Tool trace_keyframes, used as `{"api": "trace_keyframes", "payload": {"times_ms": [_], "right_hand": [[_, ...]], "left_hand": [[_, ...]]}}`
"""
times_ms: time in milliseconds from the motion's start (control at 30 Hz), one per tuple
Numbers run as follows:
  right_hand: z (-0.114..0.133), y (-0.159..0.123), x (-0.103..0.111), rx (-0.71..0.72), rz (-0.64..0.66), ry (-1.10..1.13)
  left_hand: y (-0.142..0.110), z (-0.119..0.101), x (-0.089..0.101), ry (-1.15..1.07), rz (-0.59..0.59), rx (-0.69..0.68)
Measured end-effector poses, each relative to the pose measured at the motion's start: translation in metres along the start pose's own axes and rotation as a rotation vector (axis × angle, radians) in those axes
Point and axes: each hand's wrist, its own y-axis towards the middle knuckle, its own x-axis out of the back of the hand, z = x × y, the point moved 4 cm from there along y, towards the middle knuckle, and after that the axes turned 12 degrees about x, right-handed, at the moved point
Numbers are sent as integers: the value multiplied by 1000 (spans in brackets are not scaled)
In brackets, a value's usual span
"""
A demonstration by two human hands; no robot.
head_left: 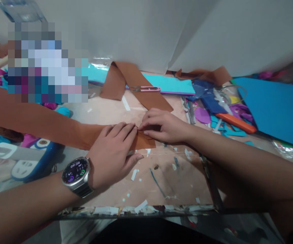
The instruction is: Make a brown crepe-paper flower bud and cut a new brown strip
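Observation:
A long brown strip of smooth, fabric-like material (60,127) runs in from the left and ends on the worktable in front of me. My left hand (114,149) lies flat on it near that end, fingers stretched out and thumb apart. A watch (76,171) is on the left wrist. Close beside the left fingertips, my right hand (163,125) has its fingers bent and pinched at the strip's end, where a small fold shows. Its fingers partly hide what they grip. Beyond the hands lies another folded brown strip (159,101), with pink thread snips (148,89) resting across it.
Turquoise sheets (176,86) lie at the back against a pale wall. An orange-handled cutter (237,122) sits among scraps on the right, near a large blue sheet (278,105). At left is a blue and white object (38,157). Paper bits litter the worktable (171,189).

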Motion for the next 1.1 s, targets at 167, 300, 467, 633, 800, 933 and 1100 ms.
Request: {"api": "trace_keyframes", "payload": {"times_ms": [167,300,467,633,800,933,1100], "right_hand": [[0,0,1,9,15,14],[1,-1,2,18,20,13],[3,-1,3,70,-30,51],[4,-1,3,104,-36,81],[2,-2,3,69,-23,104],[3,-2,4,63,-59,99],[4,-2,5,89,-84,56]], "left_hand": [[0,0,1,-4,-4,-4],[0,0,1,-10,-5,2],[0,0,1,-19,-11,4],[0,0,0,3,-8,3],[0,0,0,-2,-5,-3],[0,1,0,-4,-3,4],[-1,0,-1,4,-6,6]]}}
